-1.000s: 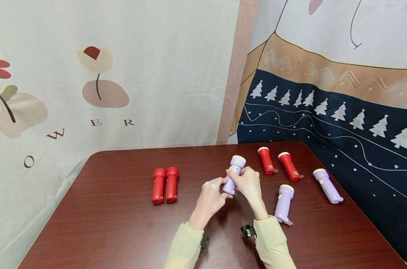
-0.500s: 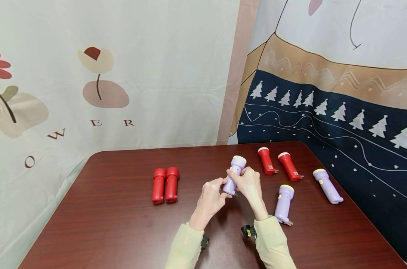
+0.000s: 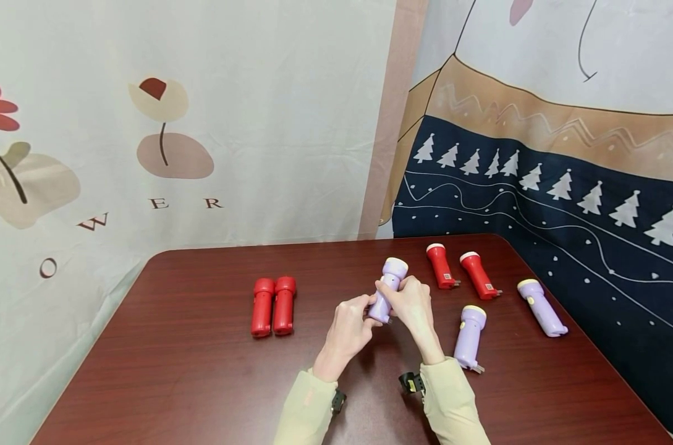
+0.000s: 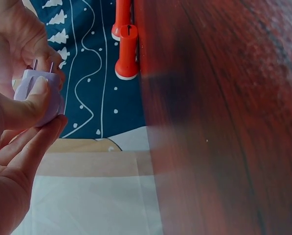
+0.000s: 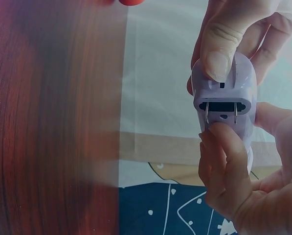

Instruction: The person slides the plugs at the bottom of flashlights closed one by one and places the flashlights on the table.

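Both hands hold one purple flashlight point(image 3: 387, 287) above the middle of the dark red table point(image 3: 191, 358), its head pointing away from me. My right hand point(image 3: 411, 303) grips the body, fingers curled round it. My left hand point(image 3: 351, 321) pinches the rear end. In the right wrist view the purple flashlight point(image 5: 226, 95) shows its rear face with two metal plug prongs, a thumb pressing above them. In the left wrist view the left thumb lies on the purple flashlight point(image 4: 35, 95) and the prongs stick up.
Two red flashlights point(image 3: 272, 305) lie side by side left of the hands. Two more red flashlights point(image 3: 460, 272) lie at the back right. Two purple flashlights lie on the right, one point(image 3: 469, 337) beside my right forearm, the other point(image 3: 541, 306) near the table's edge. Printed cloths hang behind.
Hardly anything has moved; the purple flashlight and both hands stay in the same place, with only a slight shift of the left fingers at its rear end.
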Tool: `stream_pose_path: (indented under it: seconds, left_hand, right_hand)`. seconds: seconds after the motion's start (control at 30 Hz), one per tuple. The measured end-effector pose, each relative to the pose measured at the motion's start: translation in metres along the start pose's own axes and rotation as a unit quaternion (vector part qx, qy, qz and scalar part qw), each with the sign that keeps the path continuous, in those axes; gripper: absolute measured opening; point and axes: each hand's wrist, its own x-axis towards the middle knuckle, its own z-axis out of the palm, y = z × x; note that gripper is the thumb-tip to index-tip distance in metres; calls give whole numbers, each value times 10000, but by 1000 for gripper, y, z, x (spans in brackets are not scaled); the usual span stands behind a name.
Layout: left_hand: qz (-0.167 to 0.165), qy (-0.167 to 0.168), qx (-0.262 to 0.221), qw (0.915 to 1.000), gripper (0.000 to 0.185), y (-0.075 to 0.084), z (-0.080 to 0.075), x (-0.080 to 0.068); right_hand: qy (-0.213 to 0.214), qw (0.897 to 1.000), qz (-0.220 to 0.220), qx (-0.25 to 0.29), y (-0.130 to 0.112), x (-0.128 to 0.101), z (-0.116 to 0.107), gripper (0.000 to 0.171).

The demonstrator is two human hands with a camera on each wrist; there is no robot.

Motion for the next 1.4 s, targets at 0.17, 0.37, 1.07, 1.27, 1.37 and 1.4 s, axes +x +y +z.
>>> stream_pose_path:
  seconds: [0.17,0.37,1.07,1.27,1.37,1.4]
  left_hand:
    - [14,17,4,10000,29,0,0,0]
    - [-1,17,-102,9999,29,0,0,-1]
    - [-18,7,-74,10000,28,2,-1,1]
    - [-93,-58,-105,9999,28,3,-2,0]
    - [-85,-87,-93,9999,28,3,-2,0]
    - [-72,-90,-85,9999,28,3,-2,0]
  right_hand:
    - [3,10000,2,-4,0,0,0,43]
    - [3,10000,6,-44,0,0,1,43]
    - [62,9999,-73,-72,0,0,-1,44]
    - [42,10000,-33,-25,0,0,-1,43]
    - [11,10000,-17,25,0,0,-1,42]
    - [-5,10000,-8,48,0,-1,-2,42]
